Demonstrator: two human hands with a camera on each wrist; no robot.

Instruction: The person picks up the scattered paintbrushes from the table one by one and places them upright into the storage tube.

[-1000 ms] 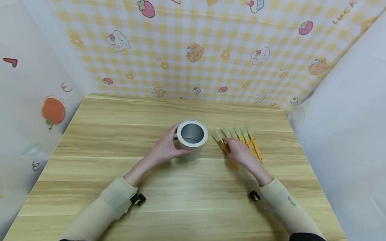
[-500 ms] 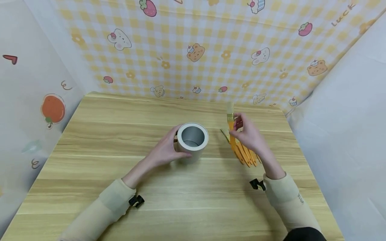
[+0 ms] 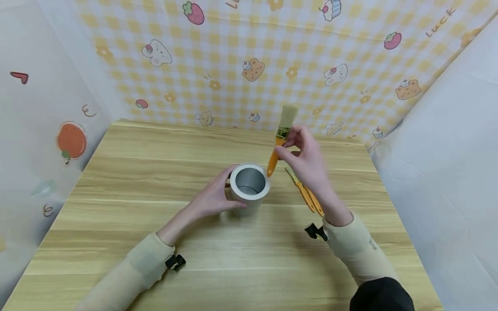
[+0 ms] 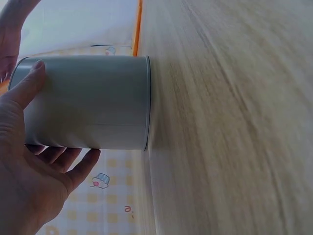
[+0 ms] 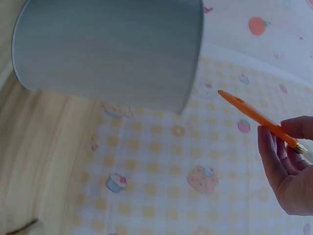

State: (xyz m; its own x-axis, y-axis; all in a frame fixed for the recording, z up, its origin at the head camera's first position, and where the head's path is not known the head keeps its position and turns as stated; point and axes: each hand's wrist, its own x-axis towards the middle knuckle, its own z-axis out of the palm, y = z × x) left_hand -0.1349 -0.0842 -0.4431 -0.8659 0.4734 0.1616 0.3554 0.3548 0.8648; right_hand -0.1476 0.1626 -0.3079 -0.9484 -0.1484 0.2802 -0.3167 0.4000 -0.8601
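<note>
Head view: spare brushes [image 3: 307, 196] lie right of the can [image 3: 249, 186].

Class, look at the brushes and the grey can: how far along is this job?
Done: nothing shows inside the grey can. In hand: the right hand pinches one orange-handled brush, handle tip at the rim, while the left hand grips the can. Left: the other brushes lying on the table.
</note>
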